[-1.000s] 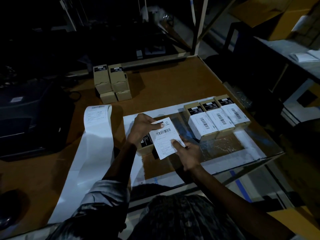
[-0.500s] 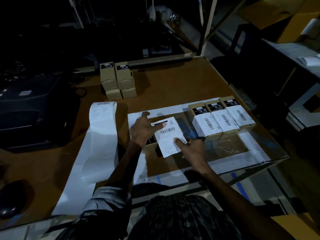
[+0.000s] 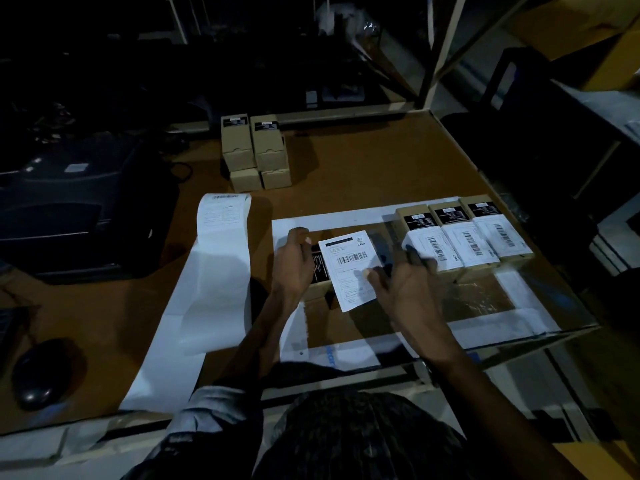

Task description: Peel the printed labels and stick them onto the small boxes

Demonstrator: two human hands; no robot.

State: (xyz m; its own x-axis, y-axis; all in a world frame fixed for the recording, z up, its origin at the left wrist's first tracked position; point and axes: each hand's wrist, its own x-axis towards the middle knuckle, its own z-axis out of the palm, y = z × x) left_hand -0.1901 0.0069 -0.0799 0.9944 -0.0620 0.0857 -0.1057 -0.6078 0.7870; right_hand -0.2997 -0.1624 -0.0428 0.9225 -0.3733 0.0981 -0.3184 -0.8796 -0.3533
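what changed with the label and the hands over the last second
The label went from held up in both hands to lying flat on the box. The right hand let go of its pinch and now smooths it with straight fingers. The left hand still steadies the box. The three labelled boxes and the stack stayed put.

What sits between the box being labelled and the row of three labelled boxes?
Head view: the right hand, fingers spread, over the clear taped sheet; no other box between the box being labelled and the labelled row.
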